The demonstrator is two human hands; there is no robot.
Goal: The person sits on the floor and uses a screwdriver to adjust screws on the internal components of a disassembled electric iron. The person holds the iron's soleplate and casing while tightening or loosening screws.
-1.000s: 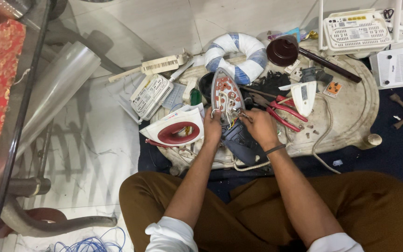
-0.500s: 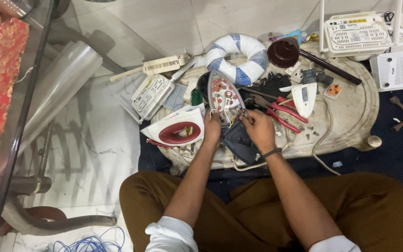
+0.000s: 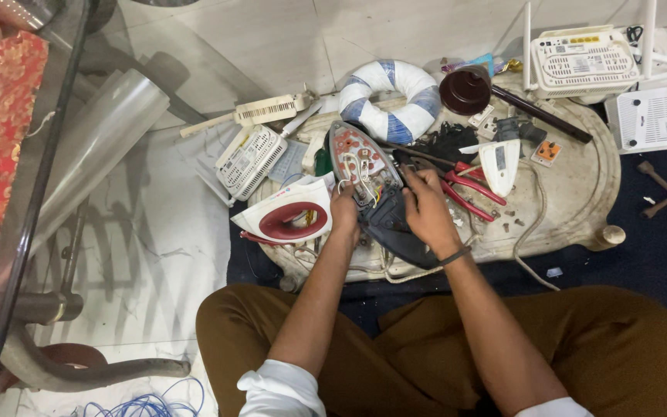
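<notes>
Seen from above, a person sits cross-legged on the floor in brown trousers, working on an opened electric iron (image 3: 360,174) that lies on a low cream board (image 3: 573,201). The iron's cover is off, so its grey soleplate, red terminals and white wires face up. The left hand (image 3: 343,208) rests against the iron's near left edge, fingers curled to steady it. The right hand (image 3: 426,205) sits on the iron's near right side, fingertips pressed together as if pinching something small among the wires; what it pinches cannot be made out.

To do this well, the steadying hand should probably keep the iron from rocking while the other works one wire at a time without tugging its neighbours.

Left of the iron lies its white and maroon cover (image 3: 291,216). Right of the iron are red-handled pliers (image 3: 468,185) and a white pointed plastic piece (image 3: 499,162). Beyond the iron sits a ring wrapped in blue and white (image 3: 387,100). Far right of the iron stands a white router (image 3: 580,62) with a yellow strip along its far edge, and beside that a white flat box (image 3: 658,116) bearing a small pale rectangular label
</notes>
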